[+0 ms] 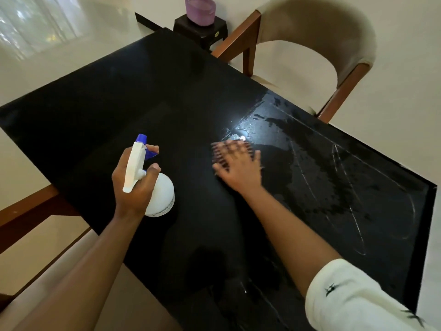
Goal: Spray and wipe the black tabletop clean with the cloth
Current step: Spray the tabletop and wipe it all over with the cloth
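Holding white spray bottle upright above black surface, left hand wraps neck, fingers curled over blue trigger: ready for next spritz, nozzle aimed away over dry left half. Right hand flat, fingers spread, motion-blurred, pressing at edge of wet patch. Cloth not discernible; likely under palm, cannot tell. Streaks cover right half only, so judged about midway. Chair beyond far edge, clear of work.
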